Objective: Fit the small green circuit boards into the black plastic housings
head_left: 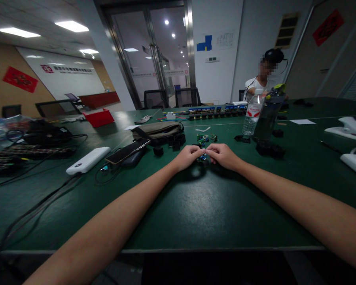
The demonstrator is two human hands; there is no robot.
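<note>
My left hand and my right hand meet over the green table, fingertips pinched together and touching or nearly so. Whatever lies between the fingertips is too small to make out. Just below them shows a small blue and green part, partly covered by the fingers; whether it is held or lies on the table I cannot tell. Right behind my hands sit several small green circuit boards. Small black pieces lie beyond my left hand, and a black clump is to the right of my right hand.
To the left are a phone, a white power bank with cables, a grey-brown pouch and a red box. A clear bottle and a dark bottle stand at right. Across the table is another person.
</note>
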